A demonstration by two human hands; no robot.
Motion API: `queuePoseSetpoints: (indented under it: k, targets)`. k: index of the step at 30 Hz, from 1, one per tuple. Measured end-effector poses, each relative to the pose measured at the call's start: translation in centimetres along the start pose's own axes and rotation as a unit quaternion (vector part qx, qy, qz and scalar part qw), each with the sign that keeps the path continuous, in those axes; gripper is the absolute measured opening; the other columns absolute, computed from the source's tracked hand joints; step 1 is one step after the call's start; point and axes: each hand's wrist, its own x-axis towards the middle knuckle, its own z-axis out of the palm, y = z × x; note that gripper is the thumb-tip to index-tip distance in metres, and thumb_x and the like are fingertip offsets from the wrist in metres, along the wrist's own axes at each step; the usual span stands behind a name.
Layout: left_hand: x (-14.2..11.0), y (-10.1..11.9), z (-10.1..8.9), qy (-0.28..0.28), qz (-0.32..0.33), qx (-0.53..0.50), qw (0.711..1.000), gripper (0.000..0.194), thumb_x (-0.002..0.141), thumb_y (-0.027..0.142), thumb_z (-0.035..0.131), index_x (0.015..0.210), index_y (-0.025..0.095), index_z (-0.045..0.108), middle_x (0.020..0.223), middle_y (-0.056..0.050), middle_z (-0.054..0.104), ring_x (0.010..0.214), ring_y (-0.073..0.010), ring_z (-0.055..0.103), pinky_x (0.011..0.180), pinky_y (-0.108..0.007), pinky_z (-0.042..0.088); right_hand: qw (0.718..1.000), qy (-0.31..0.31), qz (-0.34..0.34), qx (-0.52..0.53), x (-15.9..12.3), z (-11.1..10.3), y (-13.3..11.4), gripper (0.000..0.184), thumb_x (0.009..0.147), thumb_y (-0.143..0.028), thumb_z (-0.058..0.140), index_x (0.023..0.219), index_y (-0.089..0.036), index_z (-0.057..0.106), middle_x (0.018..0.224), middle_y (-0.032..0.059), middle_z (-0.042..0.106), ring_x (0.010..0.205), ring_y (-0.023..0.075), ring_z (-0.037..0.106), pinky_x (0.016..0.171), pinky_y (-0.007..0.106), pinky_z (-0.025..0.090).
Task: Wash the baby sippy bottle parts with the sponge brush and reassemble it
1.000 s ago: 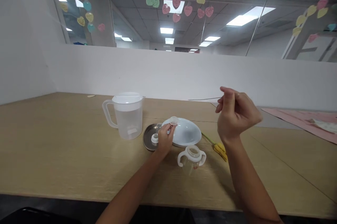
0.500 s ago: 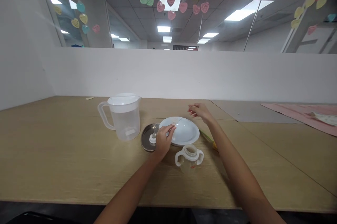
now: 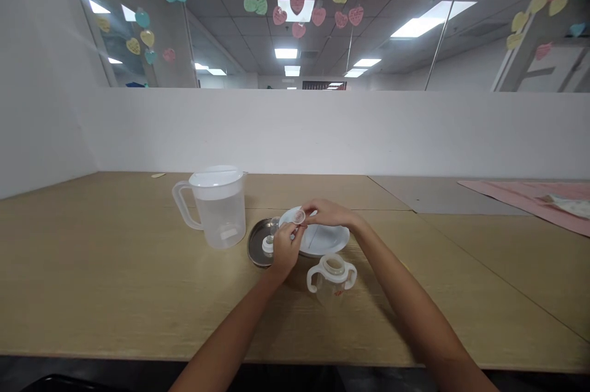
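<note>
Above the left part of the white oval dish (image 3: 332, 244), my two hands meet at a small, clear round piece (image 3: 299, 217). Its exact kind is too small to make out. The fingertips of my left hand (image 3: 286, 246) are pinched at its lower side. My right hand (image 3: 326, 214) reaches in from the right, with its fingers closed on the piece's edge. Left of my left hand lies a metal tray (image 3: 256, 243) holding a white bottle collar with a clear teat (image 3: 268, 244). A clear baby bottle with two white handles (image 3: 334, 278) stands uncapped in front of the dish.
A translucent lidded jug (image 3: 221, 214) stands to the left, its handle pointing left. My right forearm mostly hides a yellow flower on the table (image 3: 138, 294). A pink cloth (image 3: 516, 195) lies at the far right, below a white wall (image 3: 295, 131).
My right hand has come down and left from behind the dish to meet my left hand at the clear piece. My left hand has barely moved.
</note>
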Motion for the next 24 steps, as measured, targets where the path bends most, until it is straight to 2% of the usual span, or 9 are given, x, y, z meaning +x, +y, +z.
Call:
queuePoseSetpoints:
  k: [3,8,12,14,18,22,24]
  targets:
    - [0.0,0.0,0.0,0.002,0.011,0.003,1.000,0.024,0.088,0.030,0.050,0.083,0.017,0.069,0.076,-0.005,0.067,0.073,-0.0177,0.059,0.069,-0.029,0.044,0.999,0.007,0.000,0.032,0.2,-0.2,1.0,0.023,0.072,-0.034,0.063,0.083,-0.015,0.069,0.085,0.0021,0.069,0.084,0.0180,0.060,0.077,0.028,0.044]
    - [0.1,-0.1,-0.2,-0.026,0.050,0.060,0.997,0.020,0.087,0.025,0.052,0.093,0.019,0.069,0.090,-0.007,0.071,0.088,-0.0225,0.061,0.082,-0.035,0.043,0.993,-0.036,0.037,0.107,-0.2,-1.2,3.0,0.028,0.070,-0.037,0.065,0.084,-0.013,0.068,0.083,0.0034,0.068,0.079,0.0155,0.059,0.074,0.026,0.045]
    - [0.0,0.1,-0.3,-0.045,0.068,0.093,0.992,0.021,0.088,0.022,0.048,0.090,0.019,0.069,0.088,-0.006,0.072,0.085,-0.0225,0.060,0.081,-0.036,0.042,0.989,-0.056,0.055,0.125,-0.7,-2.0,4.3,0.029,0.067,-0.036,0.066,0.084,-0.013,0.067,0.076,0.0041,0.067,0.073,0.0142,0.059,0.071,0.026,0.045]
    - [0.0,0.2,-0.3,-0.044,0.070,0.100,0.992,0.022,0.089,0.023,0.047,0.088,0.019,0.069,0.087,-0.006,0.071,0.084,-0.0222,0.060,0.081,-0.036,0.042,0.992,-0.063,0.065,0.087,-0.7,-2.1,5.1,0.027,0.065,-0.035,0.066,0.080,-0.013,0.067,0.069,0.0025,0.065,0.067,0.0134,0.058,0.067,0.025,0.045]
    - [-0.1,0.6,-0.5,-0.052,0.081,0.108,0.989,0.023,0.089,0.024,0.047,0.085,0.019,0.069,0.084,-0.005,0.071,0.083,-0.0213,0.059,0.079,-0.035,0.041,0.987,-0.092,0.115,-0.063,0.2,-1.3,6.2,0.019,0.063,-0.030,0.066,0.073,-0.014,0.070,0.056,-0.0010,0.060,0.056,0.0116,0.052,0.058,0.022,0.041]
    - [-0.2,0.9,-0.7,-0.047,0.088,0.102,0.990,0.025,0.091,0.025,0.044,0.085,0.019,0.068,0.084,-0.005,0.071,0.082,-0.0206,0.059,0.078,-0.034,0.040,0.941,-0.121,0.229,-0.217,1.1,0.3,6.1,0.014,0.056,-0.021,0.071,0.068,-0.014,0.071,0.053,0.0004,0.060,0.055,0.0132,0.054,0.055,0.023,0.039]
    - [-0.2,1.1,-0.9,-0.040,0.092,0.094,0.991,0.026,0.091,0.025,0.043,0.084,0.019,0.067,0.083,-0.005,0.071,0.081,-0.0200,0.059,0.077,-0.034,0.039,0.924,-0.124,0.258,-0.253,1.4,1.1,6.0,0.014,0.053,-0.018,0.073,0.065,-0.013,0.070,0.055,0.0026,0.062,0.056,0.0145,0.055,0.054,0.023,0.039]
